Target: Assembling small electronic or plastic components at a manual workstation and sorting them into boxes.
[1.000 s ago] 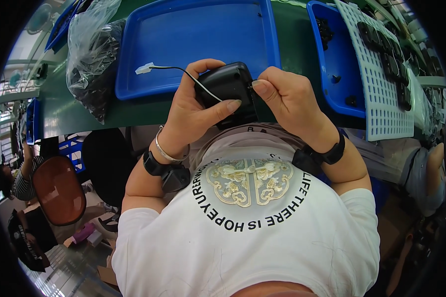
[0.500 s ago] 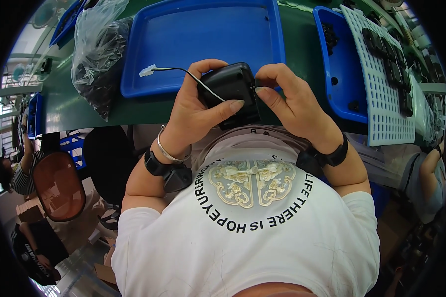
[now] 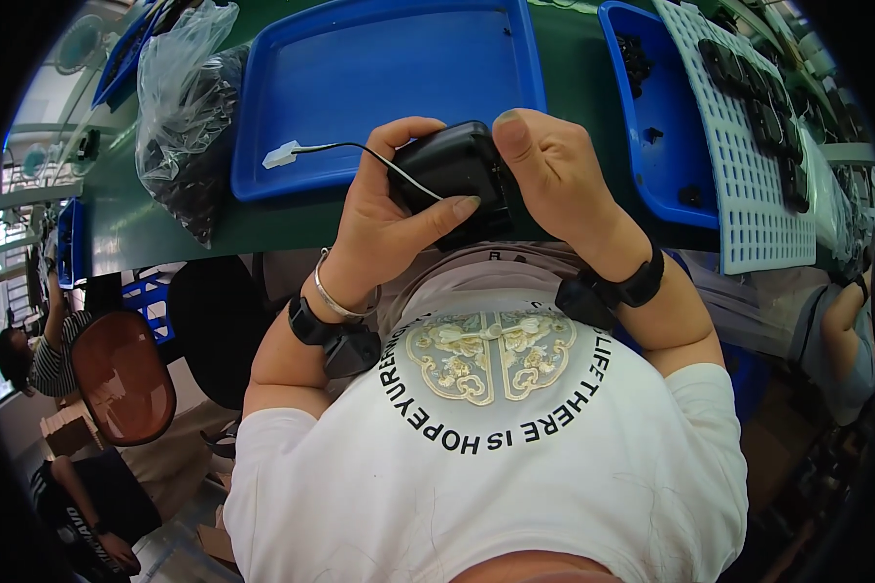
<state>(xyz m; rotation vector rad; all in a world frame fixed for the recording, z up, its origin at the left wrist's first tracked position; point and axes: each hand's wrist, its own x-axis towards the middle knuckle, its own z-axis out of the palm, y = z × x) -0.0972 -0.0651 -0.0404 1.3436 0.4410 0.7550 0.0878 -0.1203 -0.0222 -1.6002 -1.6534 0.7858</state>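
A black plastic case (image 3: 449, 171) with rounded corners is held tilted in front of my body, above the table's near edge. My left hand (image 3: 384, 209) grips its left side, thumb across the face and fingers behind. A thin black-and-white cable (image 3: 355, 146) runs from under that thumb to a white plug (image 3: 282, 154), which hangs free over the blue tray. Close against the case's right edge is my right hand (image 3: 559, 175), with its thumb raised and its fingers curled in. Whatever those fingers may pinch is hidden.
A large blue tray (image 3: 292, 180) lies ahead on the green table (image 3: 262, 231). To its left is a clear bag (image 3: 187, 126) of dark parts. At right stand a blue bin (image 3: 666, 199) with small black pieces and a white perforated board (image 3: 744, 219) bearing black cases. Other people sit at both sides.
My right hand has turned, its thumb swinging up from the case's side edge and its fingers curling in. The left hand keeps its hold on the case.
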